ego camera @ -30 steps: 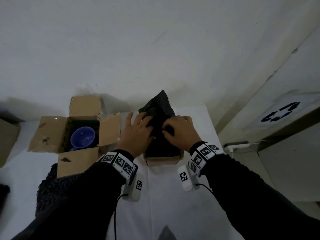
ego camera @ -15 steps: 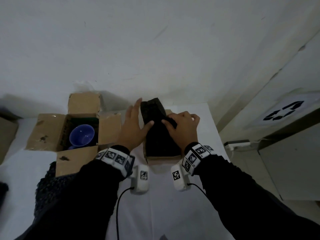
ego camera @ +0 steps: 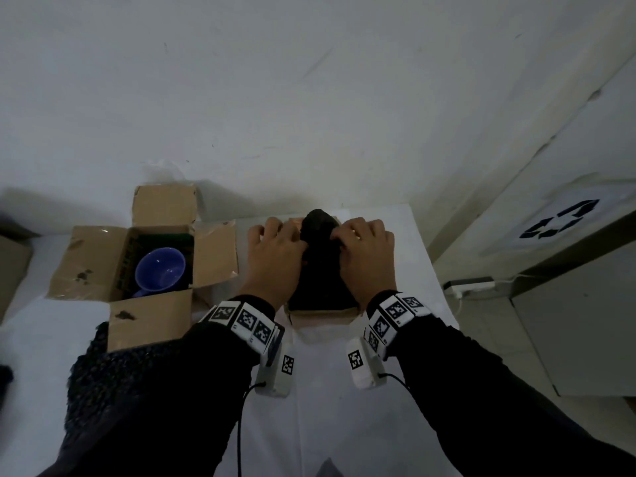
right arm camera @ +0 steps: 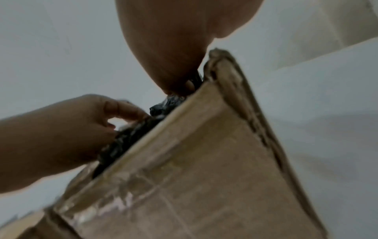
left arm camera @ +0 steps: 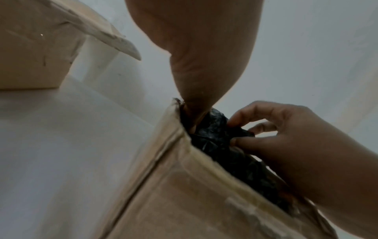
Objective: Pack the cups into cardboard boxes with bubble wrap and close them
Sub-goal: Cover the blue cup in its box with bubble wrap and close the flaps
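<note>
Both hands work the dark, crinkly bubble wrap (ego camera: 318,266) down into the small brown cardboard box (ego camera: 323,313) at the white table's (ego camera: 344,407) middle. The left hand (ego camera: 275,259) and right hand (ego camera: 364,253) each pinch it with curled fingers, likely to cushion a hidden cup. At nine o'clock, a blue ceramic cup (ego camera: 160,271) sits in an open-flapped cardboard box (ego camera: 89,263), apparently awaiting wrap.
</note>
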Available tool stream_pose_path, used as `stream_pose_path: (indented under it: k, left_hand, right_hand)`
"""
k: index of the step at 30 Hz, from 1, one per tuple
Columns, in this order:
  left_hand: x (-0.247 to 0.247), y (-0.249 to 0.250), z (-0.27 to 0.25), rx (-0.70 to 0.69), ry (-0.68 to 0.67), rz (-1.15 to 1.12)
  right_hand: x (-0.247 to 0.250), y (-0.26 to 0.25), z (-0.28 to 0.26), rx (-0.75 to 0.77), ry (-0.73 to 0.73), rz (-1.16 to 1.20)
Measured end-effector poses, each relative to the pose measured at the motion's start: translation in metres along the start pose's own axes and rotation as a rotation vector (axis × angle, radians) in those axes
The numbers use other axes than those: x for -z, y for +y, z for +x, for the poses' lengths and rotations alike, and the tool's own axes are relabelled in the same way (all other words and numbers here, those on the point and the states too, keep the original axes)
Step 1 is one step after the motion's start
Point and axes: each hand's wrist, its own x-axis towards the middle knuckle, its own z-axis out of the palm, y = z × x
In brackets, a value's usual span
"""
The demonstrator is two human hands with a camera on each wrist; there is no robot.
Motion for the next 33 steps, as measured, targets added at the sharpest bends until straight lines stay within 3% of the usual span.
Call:
stream_pose_path:
  k: [4,11,15,19,22,25,29,31,33]
  left_hand:
    - [0.007,-0.002,0.002,-0.082,-0.097,0.161]
    - [0.013,-0.01,0.007,-0.172,-0.301,0.171]
    - [0.016,-0.003,0.0,-0.198,-0.236,0.183]
    - [0.006,-0.01,-0.005,-0.287,-0.031,0.071]
    - [0.004,-0.011,-0.008,-0.203,-0.147,0.007]
    - [0.002,-0.008,-0.007,-0.154,-0.251,0.028]
    - [0.007,-0.003,-0.001,-0.164,-0.311,0.041]
    - [0.012,-0.007,0.001,-0.185,-0.301,0.066]
    - [0.016,-0.014,-0.001,-0.187,-0.254,0.087]
  right_hand:
    - [0.001,0.003,-0.003,0.168,-0.08,-0.137]
    - [0.0,-0.014,0.0,0.108,-0.358,-0.256]
    - [-0.001,-0.014,0.003,0.101,-0.457,-0.331]
    - [0.004,-0.01,0.011,0.063,-0.335,-0.289]
    - [0.006,-0.007,0.008,0.088,-0.362,-0.225]
    - [0.009,-0.009,0.01,0.075,-0.567,-0.255]
    - [0.016,-0.015,0.023,0.107,-0.716,-0.266]
    - [0.023,-0.012,0.027,0.143,-0.691,-0.285]
    - [0.03,-0.001,0.025,0.177,-0.516,-0.296]
